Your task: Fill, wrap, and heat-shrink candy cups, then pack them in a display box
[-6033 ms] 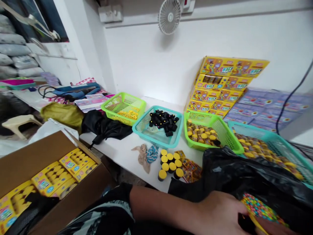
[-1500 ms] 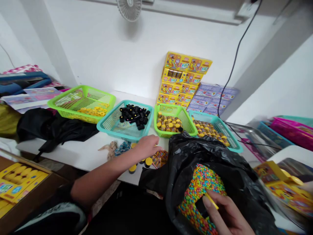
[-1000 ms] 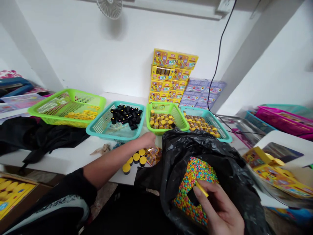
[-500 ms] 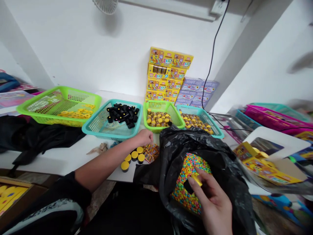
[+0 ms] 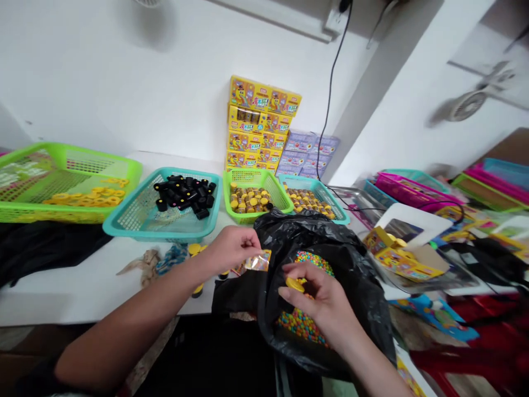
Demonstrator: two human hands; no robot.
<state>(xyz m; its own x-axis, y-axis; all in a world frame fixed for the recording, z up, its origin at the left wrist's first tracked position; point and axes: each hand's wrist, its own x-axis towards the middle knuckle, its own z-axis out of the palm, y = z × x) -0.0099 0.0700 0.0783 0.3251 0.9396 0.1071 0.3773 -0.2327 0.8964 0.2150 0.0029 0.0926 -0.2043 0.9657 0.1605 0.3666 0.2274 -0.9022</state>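
Note:
My left hand (image 5: 231, 248) pinches a small clear sachet with a coloured print (image 5: 258, 261), lifted just above the table's front edge. My right hand (image 5: 318, 295) is closed on a small yellow-capped container (image 5: 295, 284) over the open black plastic bag (image 5: 351, 275) full of small multicoloured candy beads (image 5: 303, 322). The two hands are close together at the bag's left rim. A few yellow-capped black containers (image 5: 195, 251) stand on the white table (image 5: 82, 286) behind my left wrist.
Along the table stand a green basket of yellow rings (image 5: 25, 212), a teal basket of black tubes (image 5: 124, 223), a green basket (image 5: 231, 212) and a teal basket (image 5: 339, 215) of filled containers. Yellow boxes (image 5: 260, 124) are stacked at the wall. Trays and cartons crowd the right.
My left hand has picked a sachet off the table and drawn back toward the bag. My right hand has risen out of the beads with the container. The view has swung right.

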